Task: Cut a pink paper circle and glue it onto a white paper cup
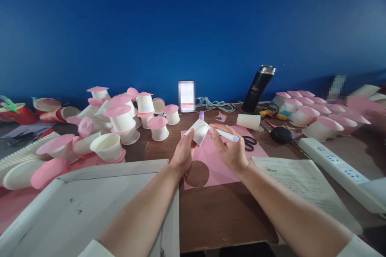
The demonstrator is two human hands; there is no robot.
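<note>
White cup (200, 131) held over pink paper (211, 160).
Left hand (182, 153) grips the cup; right hand (230, 150) grips a glue stick (226, 135) against it.

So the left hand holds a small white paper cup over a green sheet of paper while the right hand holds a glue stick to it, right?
Not quite: the sheet of paper under the hands is pink, not green, as the head view shows. The rest stands: the left hand holds the small white paper cup and the right hand holds the glue stick to it.

White paper cup (200, 131) (tilted), glue stick (226, 135)
</note>
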